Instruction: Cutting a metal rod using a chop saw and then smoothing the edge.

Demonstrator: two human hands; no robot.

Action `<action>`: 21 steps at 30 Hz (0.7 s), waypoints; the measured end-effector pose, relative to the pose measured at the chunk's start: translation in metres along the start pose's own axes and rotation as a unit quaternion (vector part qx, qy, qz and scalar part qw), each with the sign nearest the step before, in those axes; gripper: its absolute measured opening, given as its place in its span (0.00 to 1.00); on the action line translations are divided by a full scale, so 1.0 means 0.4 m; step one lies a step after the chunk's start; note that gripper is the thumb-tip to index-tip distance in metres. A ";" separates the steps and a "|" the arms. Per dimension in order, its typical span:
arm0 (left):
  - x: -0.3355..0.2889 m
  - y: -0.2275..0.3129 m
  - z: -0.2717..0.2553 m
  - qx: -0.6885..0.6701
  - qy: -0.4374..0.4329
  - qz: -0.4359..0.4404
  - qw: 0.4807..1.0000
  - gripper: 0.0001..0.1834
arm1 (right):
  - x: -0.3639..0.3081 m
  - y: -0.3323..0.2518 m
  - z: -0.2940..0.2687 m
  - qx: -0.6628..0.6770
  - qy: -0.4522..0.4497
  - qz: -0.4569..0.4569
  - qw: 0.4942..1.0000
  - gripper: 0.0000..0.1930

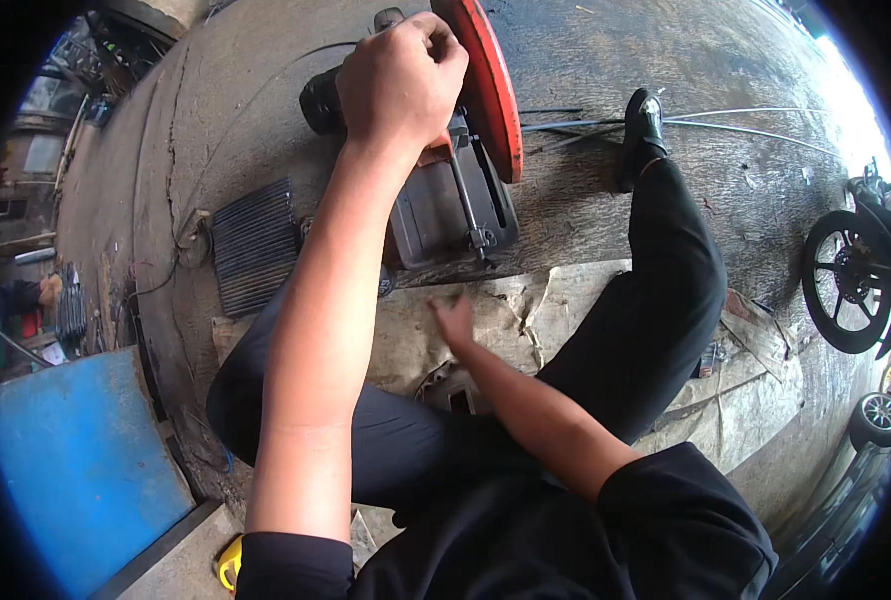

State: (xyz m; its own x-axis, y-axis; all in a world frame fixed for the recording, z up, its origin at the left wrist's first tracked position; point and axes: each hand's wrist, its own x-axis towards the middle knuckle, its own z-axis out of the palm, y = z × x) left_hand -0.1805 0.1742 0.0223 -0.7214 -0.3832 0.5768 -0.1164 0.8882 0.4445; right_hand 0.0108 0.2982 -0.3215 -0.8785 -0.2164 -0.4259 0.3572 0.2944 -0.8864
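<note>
My left hand [400, 85] curls over the top of the saw [447, 215], which sits on the floor ahead of me with its worn red guard [492, 90] and scuffed dark base, though I cannot tell whether those fingers close on a handle. My right hand [453, 322], a little blurred, is released, its fingers parted over the pale cloth [505, 310], just short of the base's near edge. A ribbed black panel [255, 240] borders the saw's left, thin rods [587, 124] reach right past my shoe [645, 120], and floor stretches beyond the panel.
</note>
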 end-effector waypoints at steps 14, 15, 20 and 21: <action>-0.003 -0.005 0.004 -0.019 0.037 0.027 0.999 0.07 | -0.104 -0.082 -0.049 -0.183 -0.454 0.063 0.870 0.20; -0.004 -0.009 0.006 -0.021 0.021 0.011 1.000 0.08 | -0.116 -0.071 -0.036 -0.207 -0.453 0.028 0.867 0.22; -0.010 -0.015 0.011 -0.019 0.019 0.011 1.000 0.06 | -0.032 -0.013 -0.016 -0.034 -0.185 0.098 0.977 0.29; -0.007 -0.016 0.011 -0.016 0.016 0.012 1.000 0.06 | -0.002 -0.007 -0.024 -0.014 -0.087 0.079 0.993 0.32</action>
State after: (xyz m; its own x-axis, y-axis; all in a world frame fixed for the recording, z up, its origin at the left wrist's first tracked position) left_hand -0.1805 0.1709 0.0149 -0.7015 -0.3695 0.6094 -0.0761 0.8891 0.4514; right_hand 0.0075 0.3067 -0.3169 -0.7437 -0.3216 -0.5860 0.4746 0.3632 -0.8018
